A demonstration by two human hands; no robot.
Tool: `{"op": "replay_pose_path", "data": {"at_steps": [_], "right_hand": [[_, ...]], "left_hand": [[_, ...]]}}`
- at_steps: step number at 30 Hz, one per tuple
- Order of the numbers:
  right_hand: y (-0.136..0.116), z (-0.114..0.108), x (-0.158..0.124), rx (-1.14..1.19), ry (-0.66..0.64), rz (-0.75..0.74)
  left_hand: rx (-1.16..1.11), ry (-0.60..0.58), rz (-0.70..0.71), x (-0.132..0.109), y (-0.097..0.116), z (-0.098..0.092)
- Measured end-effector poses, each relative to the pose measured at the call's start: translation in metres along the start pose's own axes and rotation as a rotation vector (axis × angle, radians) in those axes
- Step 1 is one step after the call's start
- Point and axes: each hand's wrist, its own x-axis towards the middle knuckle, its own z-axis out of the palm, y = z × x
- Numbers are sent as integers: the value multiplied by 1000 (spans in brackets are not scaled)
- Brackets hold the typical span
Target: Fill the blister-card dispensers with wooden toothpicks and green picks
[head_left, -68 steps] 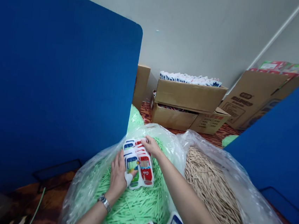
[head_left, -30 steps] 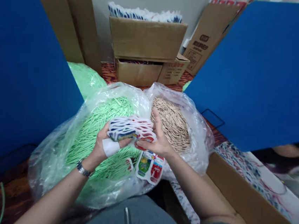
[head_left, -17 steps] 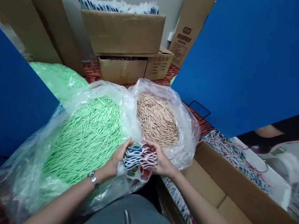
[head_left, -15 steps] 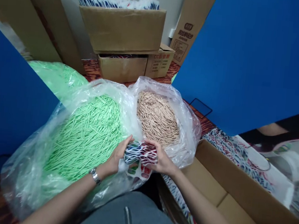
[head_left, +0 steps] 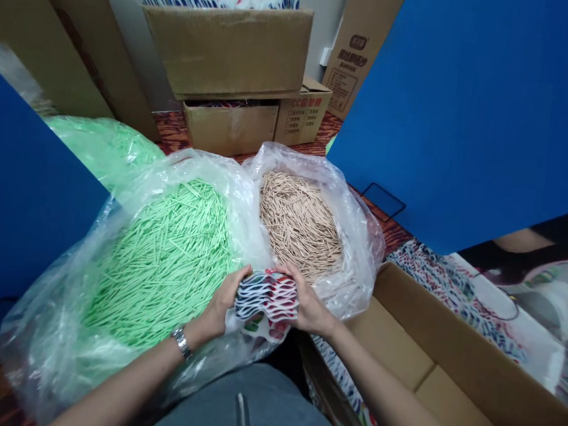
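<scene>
Between my two hands is a stack of printed plastic pouches (head_left: 266, 300), white with blue on one side and red on the other, their edges wavy and fanned apart. My left hand (head_left: 224, 299) is closed on the stack's left end, and my right hand (head_left: 309, 306) grips its right end. The front pouch hangs lower, showing green and red print. Just beyond my hands lie a clear bag of thin green sticks (head_left: 169, 255) and a smaller clear bag of thin tan sticks (head_left: 300, 224).
An open cardboard box (head_left: 451, 350) stands at my right, with rows of pouches (head_left: 457, 290) behind it. At the back, a carton (head_left: 229, 50) full of upright pouches sits on smaller boxes (head_left: 232, 127). Blue panels (head_left: 474, 111) stand on both sides.
The stack has tipped slightly, and its pouch edges have spread into clearer, wider waves. Both hands keep their hold at nearly the same place.
</scene>
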Motion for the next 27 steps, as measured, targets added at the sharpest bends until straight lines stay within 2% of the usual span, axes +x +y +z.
{"op": "replay_pose_path", "data": {"at_steps": [3, 10, 18, 23, 27], "right_hand": [[9, 5, -2, -4, 15, 20], [3, 4, 1, -1, 51, 41], [4, 10, 4, 44, 128, 43], [-11, 7, 2, 142, 289, 109], [-28, -14, -15, 310, 401, 232]], "left_hand": [[-14, -23, -11, 0, -6, 1], [-45, 5, -62, 6, -6, 4], [-25, -33, 60, 15, -12, -2], [-26, -32, 70, 27, 5, -7], [-51, -19, 130, 44, 32, 2]]}}
